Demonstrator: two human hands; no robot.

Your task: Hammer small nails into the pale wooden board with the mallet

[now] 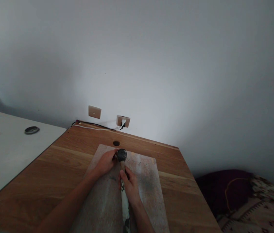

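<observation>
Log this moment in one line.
left hand: beside hammer head | right hand: gripping hammer handle | board: on wooden tabletop

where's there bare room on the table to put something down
The wooden tabletop is bare between the white table and the left forearm, and between the board and the tabletop's right edge. It's crowded mid-board, around the left hand, right hand and hammer, and along the back-left edge, where cables run.
</observation>
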